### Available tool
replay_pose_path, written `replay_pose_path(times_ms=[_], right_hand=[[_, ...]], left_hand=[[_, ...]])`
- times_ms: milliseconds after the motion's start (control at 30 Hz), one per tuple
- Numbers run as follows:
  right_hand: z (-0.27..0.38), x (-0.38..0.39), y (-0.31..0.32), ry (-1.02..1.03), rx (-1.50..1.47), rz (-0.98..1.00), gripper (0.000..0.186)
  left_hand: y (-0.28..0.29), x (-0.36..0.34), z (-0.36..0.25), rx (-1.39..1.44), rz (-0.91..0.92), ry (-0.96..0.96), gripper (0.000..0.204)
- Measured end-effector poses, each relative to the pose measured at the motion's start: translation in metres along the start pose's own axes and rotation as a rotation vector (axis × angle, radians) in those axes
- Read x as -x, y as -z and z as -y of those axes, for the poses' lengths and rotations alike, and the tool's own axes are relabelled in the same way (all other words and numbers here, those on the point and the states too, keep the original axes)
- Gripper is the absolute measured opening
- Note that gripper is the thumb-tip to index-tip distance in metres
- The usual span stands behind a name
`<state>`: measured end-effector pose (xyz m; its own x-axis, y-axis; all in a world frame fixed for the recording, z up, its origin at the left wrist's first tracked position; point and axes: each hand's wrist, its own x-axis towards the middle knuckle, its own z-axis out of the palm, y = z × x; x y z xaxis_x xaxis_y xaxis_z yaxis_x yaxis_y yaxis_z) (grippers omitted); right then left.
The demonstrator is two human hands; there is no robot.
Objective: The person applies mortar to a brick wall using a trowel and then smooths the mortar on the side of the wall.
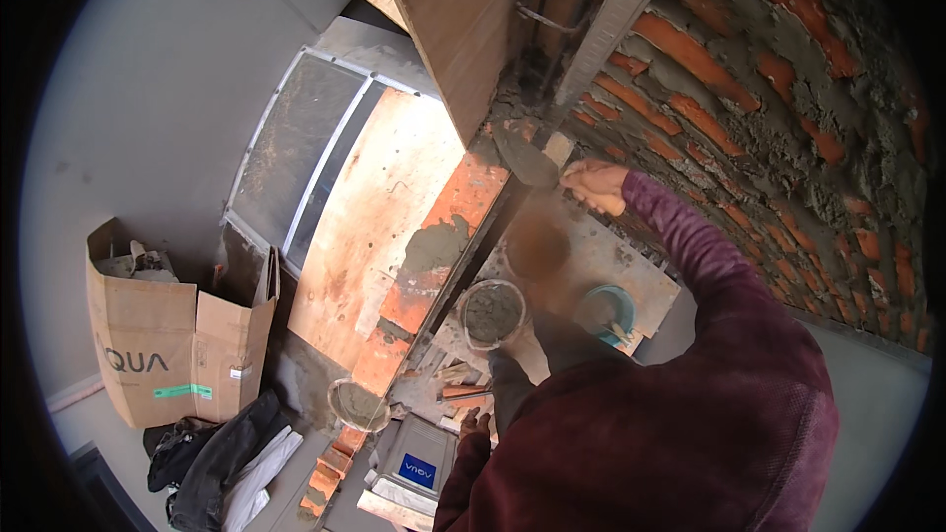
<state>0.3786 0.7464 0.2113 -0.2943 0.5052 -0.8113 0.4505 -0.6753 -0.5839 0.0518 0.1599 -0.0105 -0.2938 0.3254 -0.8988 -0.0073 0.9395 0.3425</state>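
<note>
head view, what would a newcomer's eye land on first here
Probably the orange brick wall smeared with grey mortar, filling the upper right. Next might come the right hand with a grey trowel, just above the centre. At the far left stands a large open cardboard box.

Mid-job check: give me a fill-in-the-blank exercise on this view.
1. The person's right hand grips a flat-bladed grey ____.
2. In the picture, the round teal tub stands to the ____ of the round, mortar-filled bucket.
3. The tall open box at far left is made of brown ____.

Missing words: trowel; right; cardboard.
</note>
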Motion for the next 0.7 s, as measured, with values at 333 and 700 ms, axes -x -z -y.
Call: replay_pose_path(times_ms=[333,700], right_hand=[[-0.006,0.034,-0.034,0.287,-0.874,0.189,0.034],[0.033,-0.015,-0.064,0.296,-0.745,-0.13,0.027]], left_hand=[[-0.006,0.053,-0.071,0.211,-0.114,-0.076,0.04],[0.006,0.06,-0.069,0.141,-0.057,-0.065,0.037]])
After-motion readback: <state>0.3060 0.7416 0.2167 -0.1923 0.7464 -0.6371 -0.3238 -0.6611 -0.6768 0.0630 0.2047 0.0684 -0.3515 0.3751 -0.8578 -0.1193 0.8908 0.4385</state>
